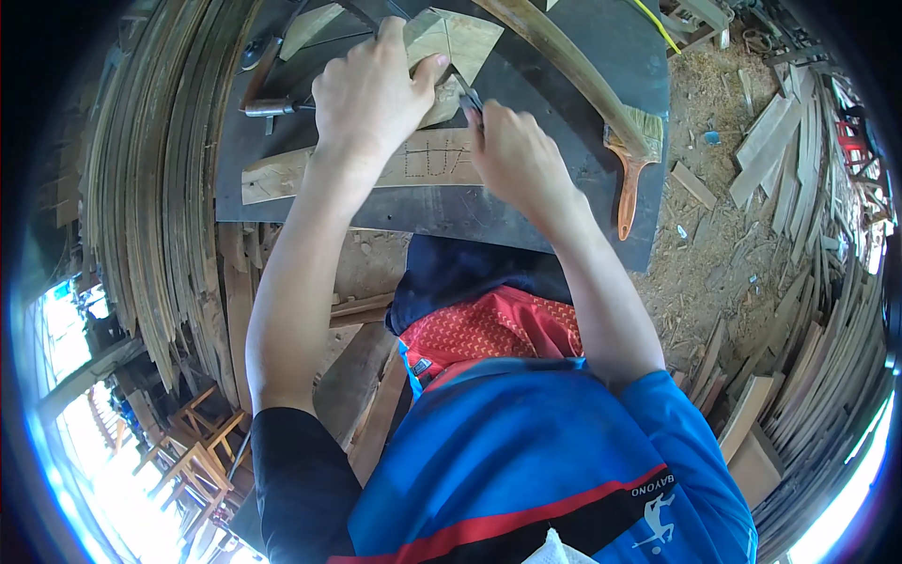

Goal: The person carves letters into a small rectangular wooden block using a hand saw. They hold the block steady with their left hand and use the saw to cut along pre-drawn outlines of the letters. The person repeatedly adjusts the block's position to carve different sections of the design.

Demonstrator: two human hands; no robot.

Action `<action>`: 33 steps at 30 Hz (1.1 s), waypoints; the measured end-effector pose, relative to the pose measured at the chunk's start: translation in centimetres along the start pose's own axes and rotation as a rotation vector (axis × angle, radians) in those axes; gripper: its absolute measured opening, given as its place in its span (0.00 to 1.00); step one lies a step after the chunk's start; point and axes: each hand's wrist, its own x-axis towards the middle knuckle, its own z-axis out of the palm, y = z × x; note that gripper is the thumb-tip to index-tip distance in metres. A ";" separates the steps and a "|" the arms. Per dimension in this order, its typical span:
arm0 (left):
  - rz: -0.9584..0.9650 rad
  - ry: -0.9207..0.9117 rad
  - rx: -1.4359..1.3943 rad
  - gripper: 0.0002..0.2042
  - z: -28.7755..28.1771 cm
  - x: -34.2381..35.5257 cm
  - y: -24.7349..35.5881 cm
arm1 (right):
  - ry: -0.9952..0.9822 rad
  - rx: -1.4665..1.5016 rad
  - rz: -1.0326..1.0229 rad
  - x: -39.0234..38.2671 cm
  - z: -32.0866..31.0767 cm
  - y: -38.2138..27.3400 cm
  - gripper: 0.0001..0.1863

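Observation:
At the top of the dark bench, my left hand (371, 94) grips a pale, angular piece of wood (470, 39) marked with a pencil line. Its thumb lies on the wood; the other fingers are partly hidden. Dark thin strips, perhaps metal, stick out beyond these fingers. My right hand (520, 155) is closed round a slim pointed tool (471, 94), its tip at the wood's lower edge near my left thumb. Which kind of tool it is, I cannot tell. Beneath both wrists lies a flat wooden board (427, 162) with a dotted outline drawn on it.
On the bench (376, 211), a wood-handled brush (629, 169) lies at the right, beside a long curved wooden piece (573, 66). A wooden-handled tool (270, 107) rests at the left. Stacked planks (155, 179) stand left of the bench; wood offcuts (770, 141) litter the floor at the right.

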 end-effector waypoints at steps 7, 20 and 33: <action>0.122 -0.033 -0.054 0.26 0.4 0.6 -2.5 | -0.102 -0.004 0.022 -2.3 -1.5 0.0 0.18; 0.174 -0.018 -0.004 0.29 0.3 1.1 -1.5 | 0.062 -0.051 -0.017 -3.0 -0.9 1.2 0.20; 0.081 -0.004 -0.091 0.26 -0.3 -1.2 -1.5 | -0.045 -0.035 -0.046 -1.9 -1.2 1.5 0.21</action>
